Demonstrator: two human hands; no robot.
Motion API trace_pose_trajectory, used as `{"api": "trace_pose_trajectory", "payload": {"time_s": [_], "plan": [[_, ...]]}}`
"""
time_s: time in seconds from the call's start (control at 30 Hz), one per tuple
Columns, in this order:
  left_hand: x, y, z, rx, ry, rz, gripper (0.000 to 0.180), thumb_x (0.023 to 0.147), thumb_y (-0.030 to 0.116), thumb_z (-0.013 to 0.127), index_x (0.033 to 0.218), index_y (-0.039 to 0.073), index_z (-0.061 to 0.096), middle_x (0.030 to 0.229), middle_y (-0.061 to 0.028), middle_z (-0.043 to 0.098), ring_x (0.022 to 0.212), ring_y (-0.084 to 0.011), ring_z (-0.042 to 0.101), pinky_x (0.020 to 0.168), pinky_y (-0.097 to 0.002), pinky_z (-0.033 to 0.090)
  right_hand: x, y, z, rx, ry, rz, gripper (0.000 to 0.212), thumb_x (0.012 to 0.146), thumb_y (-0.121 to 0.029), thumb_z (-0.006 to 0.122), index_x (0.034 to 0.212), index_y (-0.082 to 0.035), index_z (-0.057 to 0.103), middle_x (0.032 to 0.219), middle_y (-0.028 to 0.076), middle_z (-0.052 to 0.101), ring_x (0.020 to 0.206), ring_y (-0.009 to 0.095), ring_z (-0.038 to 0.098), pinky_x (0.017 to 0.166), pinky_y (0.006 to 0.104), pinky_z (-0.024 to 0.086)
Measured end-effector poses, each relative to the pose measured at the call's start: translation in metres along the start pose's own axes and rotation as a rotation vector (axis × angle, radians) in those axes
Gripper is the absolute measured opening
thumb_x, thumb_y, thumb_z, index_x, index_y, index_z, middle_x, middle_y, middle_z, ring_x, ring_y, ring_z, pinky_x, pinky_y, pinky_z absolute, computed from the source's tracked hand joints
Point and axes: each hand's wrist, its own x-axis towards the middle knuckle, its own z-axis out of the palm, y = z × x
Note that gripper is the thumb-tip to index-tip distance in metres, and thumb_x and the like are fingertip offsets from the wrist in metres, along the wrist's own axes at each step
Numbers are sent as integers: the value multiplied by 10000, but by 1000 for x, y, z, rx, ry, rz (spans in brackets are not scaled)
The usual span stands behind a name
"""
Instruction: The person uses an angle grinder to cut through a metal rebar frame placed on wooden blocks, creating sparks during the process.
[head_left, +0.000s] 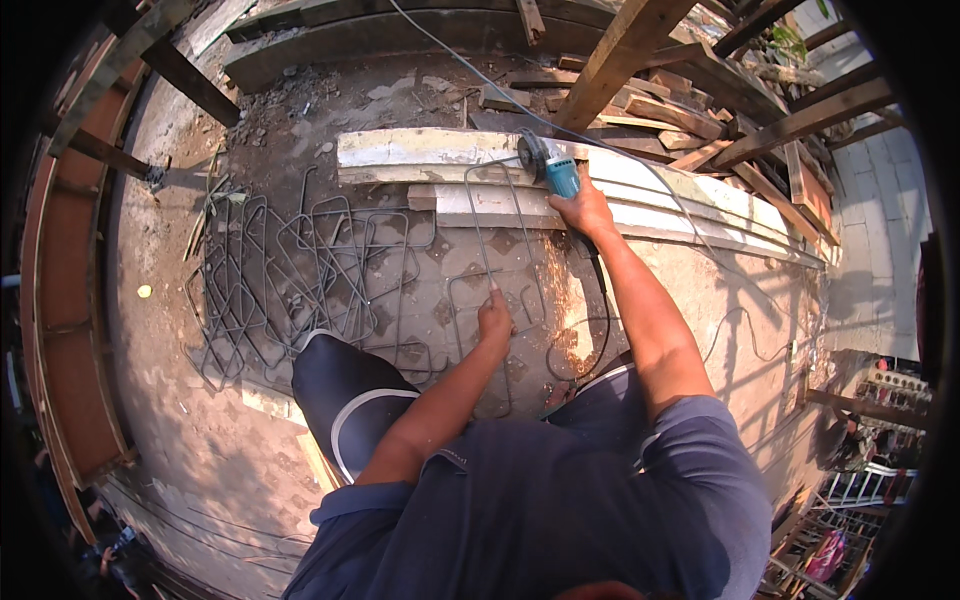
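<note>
My right hand [588, 212] grips a teal angle grinder [563, 178] by its body, with its disc end pointing away from me to the left. The disc is at the far end of a bent steel rod [478, 215]; whether it touches the metal cannot be made out. My left hand [495, 320] is closed around the same rod, low down between my knees. A tangled heap of bent steel rods [290, 260] lies on the ground to the left. Orange sparks [568, 300] streak toward me below the grinder.
Long pale boards [430, 148] lie crosswise under the grinder. Stacked scrap timber [680, 120] and a slanting wooden post [615, 60] stand at the far right. A power cord [470, 65] crosses overhead. Wooden framing [70, 380] edges the left side.
</note>
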Motion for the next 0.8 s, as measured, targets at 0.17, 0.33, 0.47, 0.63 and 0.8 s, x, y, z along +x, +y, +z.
{"api": "trace_pose_trajectory", "payload": {"time_s": [0.17, 0.33, 0.47, 0.63, 0.8], "plan": [[-8, 4, 2, -47, 18, -92, 603, 1022, 654, 440, 752, 116, 475, 594, -6, 409, 449, -154, 410, 417, -357, 410, -2, 4, 4, 31, 11, 3, 893, 729, -464, 775, 1440, -14, 474, 1177, 285, 689, 1108, 411, 674, 972, 451, 523], [-20, 17, 3, 92, 136, -53, 618, 1037, 621, 436, 743, 80, 494, 613, -27, 420, 473, -176, 434, 427, -366, 392, -3, 30, -18, 161, 79, -39, 740, 715, -434, 781, 1272, 16, 593, 1119, 265, 705, 1051, 380, 690, 935, 425, 523], [16, 4, -39, 293, 273, 241, 625, 1044, 576, 444, 846, -3, 575, 740, -135, 530, 621, -278, 530, 571, -408, 409, -8, 15, -46, 243, 166, -75, 775, 717, -460, 770, 1290, 26, 584, 1139, 279, 705, 1068, 401, 695, 944, 414, 529], [-5, 50, -16, 463, 370, 433, 663, 1052, 513, 444, 1044, -102, 692, 949, -326, 695, 948, -496, 659, 844, -513, 485, -19, 29, -88, 373, 314, -11, 728, 711, -441, 785, 1239, 27, 604, 1107, 247, 717, 1032, 358, 702, 924, 403, 527], [-3, 72, -11, 653, 263, 638, 661, 1060, 508, 438, 1005, -107, 674, 947, -333, 678, 918, -481, 642, 855, -508, 472, -26, 43, -117, 478, 361, -56, 657, 714, -425, 788, 1178, 11, 627, 1068, 215, 720, 991, 332, 698, 893, 399, 526]]}}
